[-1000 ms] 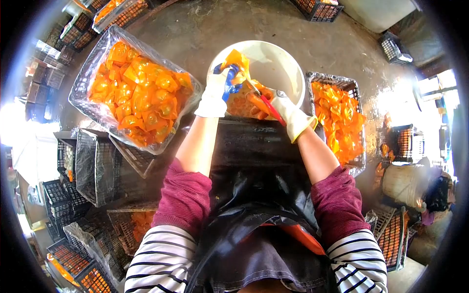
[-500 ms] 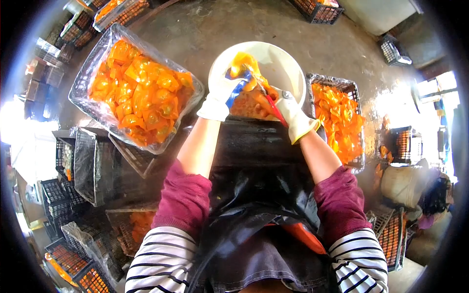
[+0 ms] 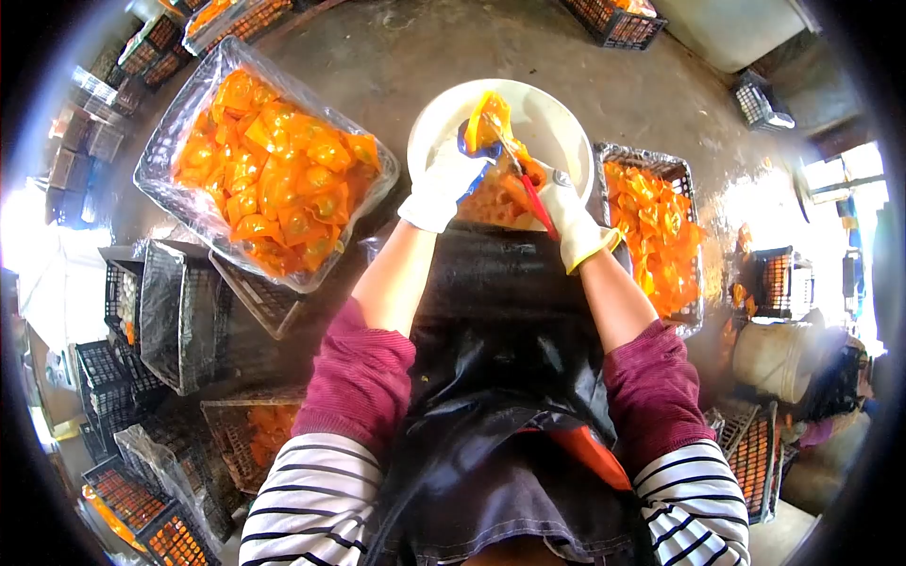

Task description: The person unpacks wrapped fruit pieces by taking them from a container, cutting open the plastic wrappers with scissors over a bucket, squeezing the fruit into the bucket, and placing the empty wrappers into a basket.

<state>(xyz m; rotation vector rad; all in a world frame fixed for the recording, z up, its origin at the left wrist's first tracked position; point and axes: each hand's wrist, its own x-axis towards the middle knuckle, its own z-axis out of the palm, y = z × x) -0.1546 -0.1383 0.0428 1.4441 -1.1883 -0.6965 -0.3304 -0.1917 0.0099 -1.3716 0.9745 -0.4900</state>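
Over a round white tub (image 3: 429, 123), my gloved left hand (image 3: 451, 179), white with blue fingers, is closed on a glossy orange piece (image 3: 491, 115). My right hand (image 3: 564, 209), in a white glove with a yellow cuff, is closed around red-handled scissors (image 3: 536, 200). Their blades point up and left, at the lower edge of the orange piece. An orange-coloured part of the right glove or something beside it shows near the blades; I cannot tell which. Pale orange scraps (image 3: 486, 205) lie at the bottom of the tub.
Left of the tub stands a plastic-lined crate (image 3: 368, 212) heaped with orange pieces. Another black crate (image 3: 694, 179) of orange pieces is close on the right. More crates stand at the lower left (image 3: 179, 325), lower right (image 3: 760, 462) and top (image 3: 628, 28). A pale bucket (image 3: 774, 358) is far right.
My left hand has shifted slightly right, closer to the scissors, and the orange piece has turned and moved right with it. My right hand has barely moved.
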